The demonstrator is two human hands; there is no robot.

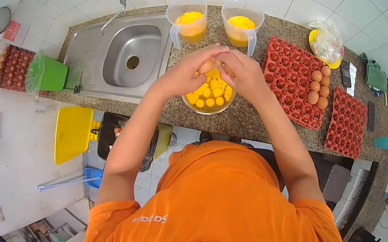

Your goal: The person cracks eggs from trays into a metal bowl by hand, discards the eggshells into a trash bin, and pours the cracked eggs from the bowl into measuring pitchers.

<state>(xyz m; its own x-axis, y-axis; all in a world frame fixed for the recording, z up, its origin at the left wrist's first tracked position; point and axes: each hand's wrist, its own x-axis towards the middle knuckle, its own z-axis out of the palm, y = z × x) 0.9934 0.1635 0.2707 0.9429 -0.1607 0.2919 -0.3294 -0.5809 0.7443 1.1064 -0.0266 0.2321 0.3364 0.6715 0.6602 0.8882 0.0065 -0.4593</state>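
Above a bowl (204, 112) of raw eggs, my hands meet at the fingertips. Many yellow yolks (217, 92) lie in clear egg white inside it. My left hand (187, 72) is closed round a brown egg (206, 66). In my curled right hand (250, 75) a brown eggshell (227, 69) shows in part; whether it is whole or broken is hidden by the fingers. Behind the hands stand two clear measuring jugs, the left jug (187, 5) and the right jug (244, 6), both partly filled with yolks and egg.
Right of the bowl lies a red egg tray (286, 70) with several brown eggs (315, 86) along its right side. A second red tray (347, 122) is further right. A steel sink (133, 53) and green container (52, 72) are at left. Below stands a lidded bin (104, 141).
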